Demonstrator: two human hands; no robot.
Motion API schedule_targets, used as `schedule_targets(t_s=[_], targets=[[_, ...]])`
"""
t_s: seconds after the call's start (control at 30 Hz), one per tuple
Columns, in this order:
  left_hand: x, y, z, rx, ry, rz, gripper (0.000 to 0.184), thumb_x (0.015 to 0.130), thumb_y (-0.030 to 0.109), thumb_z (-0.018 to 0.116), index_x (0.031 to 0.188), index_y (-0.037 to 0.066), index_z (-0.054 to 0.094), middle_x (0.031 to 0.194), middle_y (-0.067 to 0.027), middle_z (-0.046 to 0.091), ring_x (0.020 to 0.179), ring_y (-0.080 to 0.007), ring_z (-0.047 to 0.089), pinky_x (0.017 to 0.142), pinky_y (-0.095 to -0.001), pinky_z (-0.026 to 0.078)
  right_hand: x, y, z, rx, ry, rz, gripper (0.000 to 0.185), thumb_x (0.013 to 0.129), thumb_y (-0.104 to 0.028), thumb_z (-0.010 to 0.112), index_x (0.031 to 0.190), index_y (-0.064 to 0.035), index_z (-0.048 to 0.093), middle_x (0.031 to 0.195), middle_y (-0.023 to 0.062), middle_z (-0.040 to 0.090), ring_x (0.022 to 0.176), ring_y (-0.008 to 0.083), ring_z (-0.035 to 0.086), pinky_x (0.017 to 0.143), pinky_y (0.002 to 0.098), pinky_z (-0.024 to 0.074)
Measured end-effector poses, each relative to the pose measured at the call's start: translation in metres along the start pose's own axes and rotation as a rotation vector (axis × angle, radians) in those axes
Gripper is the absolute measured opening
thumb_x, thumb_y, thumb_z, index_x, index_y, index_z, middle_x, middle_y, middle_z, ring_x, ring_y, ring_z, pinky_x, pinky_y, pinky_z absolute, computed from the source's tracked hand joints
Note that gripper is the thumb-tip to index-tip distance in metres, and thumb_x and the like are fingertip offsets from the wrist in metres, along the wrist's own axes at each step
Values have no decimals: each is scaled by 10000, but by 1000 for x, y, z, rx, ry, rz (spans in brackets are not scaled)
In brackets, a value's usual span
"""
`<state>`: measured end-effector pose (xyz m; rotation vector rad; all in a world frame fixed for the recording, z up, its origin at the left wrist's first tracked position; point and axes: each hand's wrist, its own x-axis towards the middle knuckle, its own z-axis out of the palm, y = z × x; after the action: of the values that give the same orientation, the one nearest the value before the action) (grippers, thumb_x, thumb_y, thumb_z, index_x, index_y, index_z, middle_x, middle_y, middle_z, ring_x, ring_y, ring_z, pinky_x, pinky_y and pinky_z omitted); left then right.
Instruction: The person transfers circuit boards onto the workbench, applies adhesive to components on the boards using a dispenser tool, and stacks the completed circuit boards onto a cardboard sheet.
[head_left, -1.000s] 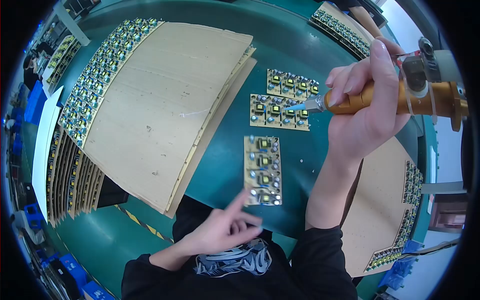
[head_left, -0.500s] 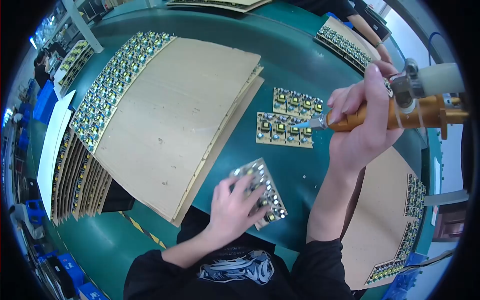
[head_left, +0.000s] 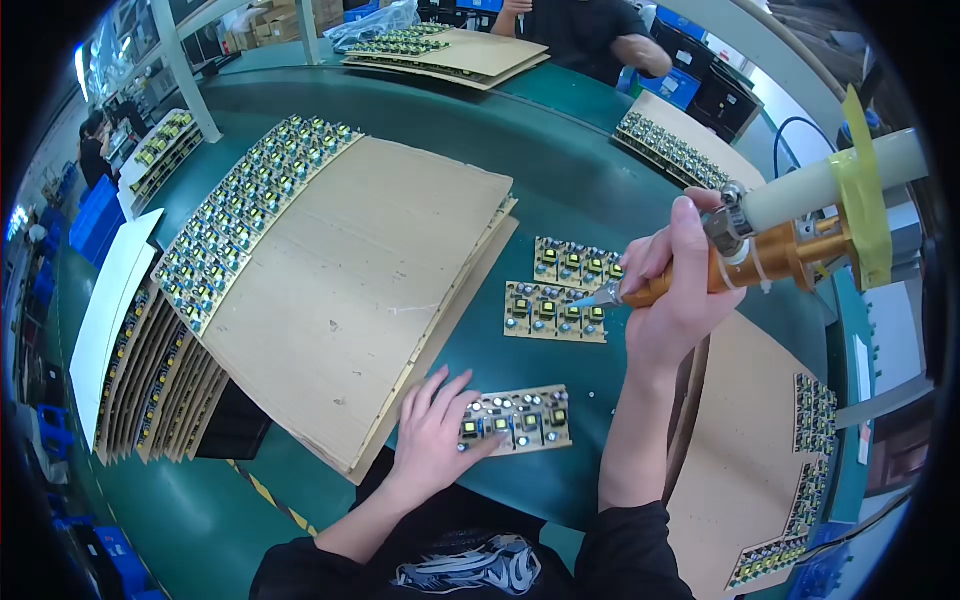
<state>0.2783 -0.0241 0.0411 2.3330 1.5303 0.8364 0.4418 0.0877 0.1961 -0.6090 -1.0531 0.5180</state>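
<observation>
My left hand (head_left: 432, 438) is at the left end of a circuit board panel (head_left: 530, 425), its thumb over the lower edge and its fingers at the upper left corner. Green transformers with yellow tops and small capacitors cover the panel. My right hand (head_left: 682, 295) is wrapped round an orange glue dispenser (head_left: 705, 277) with a tapered blue tip. That tip points left, over a second board panel (head_left: 553, 328); whether it touches cannot be made out. Just behind lies a third board panel (head_left: 572, 262), its right end partly hidden by my right hand.
A large cardboard sheet (head_left: 350, 270) with a row of boards (head_left: 255, 205) along its far left edge lies to the left. Stacked layers (head_left: 160, 380) stand beyond it. More cardboard (head_left: 735, 450) with boards lies at right. A co-worker (head_left: 590, 35) is across the green table (head_left: 480, 130).
The panel at my left hand has turned from steeply slanted to nearly level. The dispenser tip has shifted slightly left along the second panel. The view has tilted up, showing more of the co-worker.
</observation>
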Motion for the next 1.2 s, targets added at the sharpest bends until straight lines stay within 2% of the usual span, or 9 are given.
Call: schedule_targets(t_s=[0.1,0.23,0.33,0.37,0.47,0.6,0.73,0.87,1.2], targets=[[3,-1,-9,-73,-52,15,667,692,458,738,1191,56,551,1273,-120,496,1246,-357,392,1066,-495,255,-2,-3,2,16,-13,20,217,865,-105,565,1020,39,516,464,11,409,336,91,392,404,240,374],[-2,-11,-16,-137,-79,83,639,668,333,789,1186,52,545,1264,-130,482,1233,-351,410,1022,-481,328,-5,-5,5,17,-13,32,217,864,-107,565,1014,40,512,459,11,405,338,93,395,406,242,374],[3,-11,-17,-656,-28,-52,684,657,86,801,1248,29,461,1246,-150,471,1190,-261,469,981,-418,408,-7,-4,7,15,-8,16,212,863,-103,558,1011,41,509,458,12,405,338,98,398,408,247,379],[7,-10,-15,-661,-33,-56,684,657,86,801,1248,29,461,1246,-150,471,1190,-261,469,981,-418,408,-7,-5,7,9,-7,21,212,863,-103,558,1011,41,509,458,12,405,338,98,398,408,247,379],[26,-8,0,-1360,77,-418,747,682,-55,742,1315,-2,348,1236,-153,447,1167,-238,495,928,-351,481,-7,-7,8,-8,-41,36,221,867,-101,546,1029,39,495,458,17,406,338,102,399,414,250,386],[52,6,2,-1360,203,-356,741,723,-102,688,1334,-19,277,1243,-150,440,1131,-227,522,937,-320,484,-11,-6,6,10,-109,-16,261,873,-100,530,1084,34,456,459,21,399,335,108,396,404,252,389],[65,17,4,-1359,292,-288,715,728,-101,687,1321,-9,298,1249,-145,441,1137,-232,522,935,-327,484,-19,-14,13,-13,-108,28,319,878,-99,515,1144,31,395,458,22,388,333,113,393,387,256,392],[67,20,6,-1332,233,-254,689,733,-105,684,1306,3,318,1257,-139,440,1133,-218,528,928,-318,486,-24,-17,17,-11,-126,35,367,882,-101,514,1180,33,349,463,21,386,335,116,394,373,259,392],[58,21,13,-1284,198,-181,650,734,-108,683,1278,19,352,1244,-117,465,1113,-188,543,917,-296,487,-28,-20,17,8,-143,40,363,888,-110,517,1177,31,348,477,25,400,344,116,402,374,255,391]])
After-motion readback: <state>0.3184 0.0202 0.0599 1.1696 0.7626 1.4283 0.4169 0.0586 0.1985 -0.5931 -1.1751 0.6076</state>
